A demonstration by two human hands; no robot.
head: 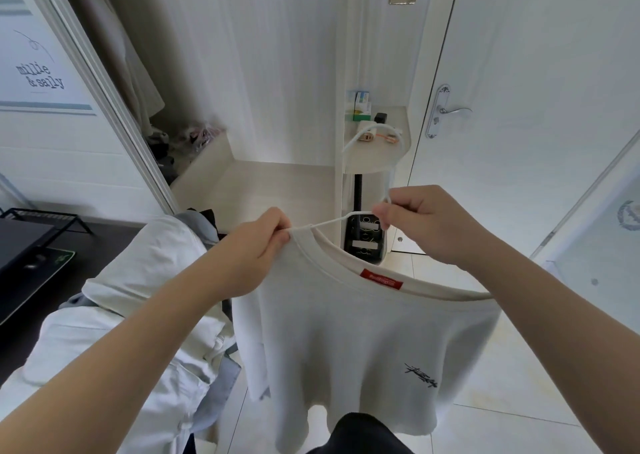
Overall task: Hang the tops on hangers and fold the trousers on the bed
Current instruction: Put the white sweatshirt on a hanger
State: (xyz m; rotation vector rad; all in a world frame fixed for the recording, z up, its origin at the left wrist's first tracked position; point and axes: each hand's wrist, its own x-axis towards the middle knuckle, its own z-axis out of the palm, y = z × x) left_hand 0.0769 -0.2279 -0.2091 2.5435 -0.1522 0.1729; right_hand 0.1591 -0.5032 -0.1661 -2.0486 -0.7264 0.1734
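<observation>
Rounded white shelf (375,157) with small boxes (362,102) and a black block (380,117), perhaps a charger, on it.

mostly swallowed by the white crew-neck t-shirt (346,342): thin white hanger (327,222), only one arm and the hook showing. hanger neck covered by curled fingers of the right hand (426,225). lettering on the small red neck label (382,279) too blurred to read. heap of pale blue and white clothes (138,280) cut off by the bottom edge. print on the small boxes (362,105) on the corner shelf too small to tell.
</observation>
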